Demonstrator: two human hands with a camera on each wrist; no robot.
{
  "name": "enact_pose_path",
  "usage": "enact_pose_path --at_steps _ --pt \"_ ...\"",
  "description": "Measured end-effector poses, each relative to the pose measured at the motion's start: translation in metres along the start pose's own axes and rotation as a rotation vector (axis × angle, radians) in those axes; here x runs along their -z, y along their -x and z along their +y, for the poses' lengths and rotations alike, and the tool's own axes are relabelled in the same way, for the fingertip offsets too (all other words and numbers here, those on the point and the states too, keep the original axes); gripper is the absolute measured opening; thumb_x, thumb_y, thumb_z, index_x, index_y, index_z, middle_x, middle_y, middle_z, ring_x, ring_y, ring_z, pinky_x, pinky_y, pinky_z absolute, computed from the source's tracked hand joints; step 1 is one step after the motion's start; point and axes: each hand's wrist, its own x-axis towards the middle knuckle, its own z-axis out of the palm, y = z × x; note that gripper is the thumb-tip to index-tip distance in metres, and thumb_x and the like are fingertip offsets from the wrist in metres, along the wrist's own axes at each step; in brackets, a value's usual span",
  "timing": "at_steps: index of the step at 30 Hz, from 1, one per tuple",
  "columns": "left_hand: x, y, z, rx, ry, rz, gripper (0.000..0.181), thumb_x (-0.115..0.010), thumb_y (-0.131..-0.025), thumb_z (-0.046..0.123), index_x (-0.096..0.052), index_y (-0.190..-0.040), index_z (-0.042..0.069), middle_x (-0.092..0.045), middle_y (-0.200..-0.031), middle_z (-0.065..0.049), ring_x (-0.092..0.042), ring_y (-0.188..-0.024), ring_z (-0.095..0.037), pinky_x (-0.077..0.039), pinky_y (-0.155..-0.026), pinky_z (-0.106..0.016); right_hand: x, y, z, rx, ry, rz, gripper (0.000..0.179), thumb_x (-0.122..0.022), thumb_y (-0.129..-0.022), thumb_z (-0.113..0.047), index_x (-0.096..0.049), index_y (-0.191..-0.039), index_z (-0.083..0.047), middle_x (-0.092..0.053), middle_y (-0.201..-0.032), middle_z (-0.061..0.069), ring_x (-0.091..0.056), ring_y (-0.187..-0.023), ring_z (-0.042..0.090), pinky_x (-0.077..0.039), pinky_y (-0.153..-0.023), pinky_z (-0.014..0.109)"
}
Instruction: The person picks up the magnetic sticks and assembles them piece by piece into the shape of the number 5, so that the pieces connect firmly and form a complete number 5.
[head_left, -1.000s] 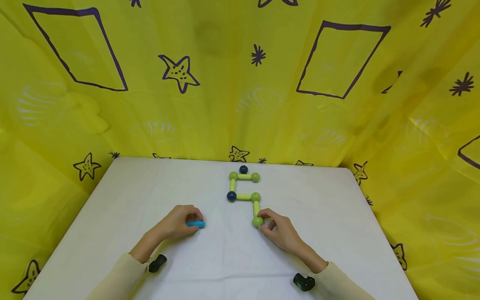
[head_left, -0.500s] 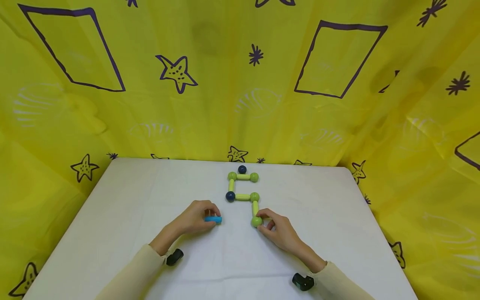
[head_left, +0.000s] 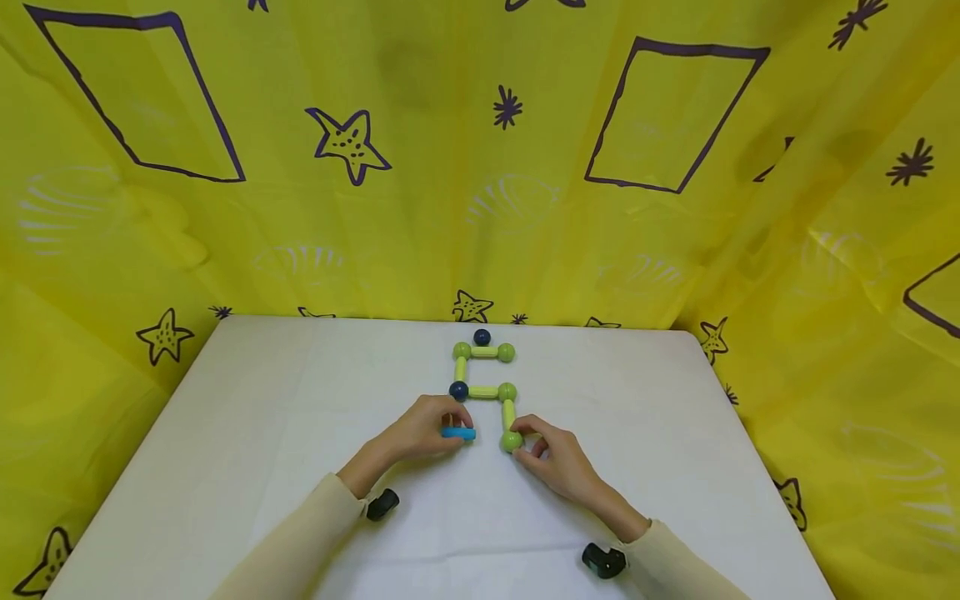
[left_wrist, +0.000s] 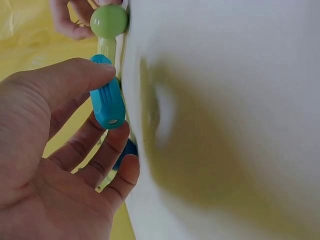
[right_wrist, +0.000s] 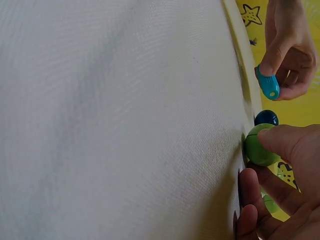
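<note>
Between thumb and fingers my left hand [head_left: 423, 431] pinches a short blue magnetic rod [head_left: 459, 433]; one end with a small metallic tip faces the camera in the left wrist view. My right hand [head_left: 561, 460] holds a green ball [head_left: 511, 441], its thumb on the ball in the right wrist view. This ball ends a zigzag chain on the table: yellow-green rods [head_left: 483, 392] joined by green balls [head_left: 507, 391] and one dark blue ball [head_left: 458, 390]. The blue rod is left of the held ball, with a gap between them.
A second dark blue ball [head_left: 482, 337] lies behind the chain's far rod, near the back edge of the white-covered table [head_left: 315, 358]. A yellow patterned curtain [head_left: 427, 208] stands around the back and sides.
My left hand has moved right and slightly away from me with the blue rod, closer to the chain. The right hand keeps its hold on the green ball.
</note>
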Motion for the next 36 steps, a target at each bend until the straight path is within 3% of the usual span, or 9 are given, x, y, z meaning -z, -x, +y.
enact_pose_path --at_steps 12,27,36 --pt "-0.012 -0.016 0.004 -0.006 -0.015 -0.022 0.015 -0.079 -0.084 0.004 -0.076 -0.097 0.011 -0.064 -0.080 0.008 -0.055 -0.073 -0.011 -0.048 -0.067 -0.025 0.000 -0.001 0.000 0.008 0.003 -0.004 0.034 -0.078 -0.090 -0.005 -0.066 -0.120 -0.016 -0.071 -0.114 0.003 -0.058 -0.067 0.006 -0.047 -0.064 0.024" --pt "-0.022 -0.021 0.009 -0.030 0.027 -0.037 0.017 -0.077 -0.083 0.001 -0.075 -0.098 0.008 -0.068 -0.084 0.000 -0.056 -0.076 -0.011 -0.048 -0.069 -0.024 0.000 -0.001 0.002 0.007 -0.005 0.000 0.033 -0.077 -0.091 -0.005 -0.066 -0.120 -0.016 -0.071 -0.115 0.003 -0.058 -0.066 0.006 -0.047 -0.062 0.024" --pt "-0.026 -0.024 0.010 -0.030 0.006 -0.037 0.016 -0.080 -0.084 0.003 -0.075 -0.098 0.008 -0.065 -0.086 0.004 -0.056 -0.080 -0.012 -0.048 -0.072 -0.024 0.000 -0.001 0.001 0.023 -0.007 0.006 0.034 -0.077 -0.090 -0.004 -0.066 -0.120 -0.015 -0.071 -0.114 0.004 -0.058 -0.067 0.006 -0.048 -0.063 0.024"
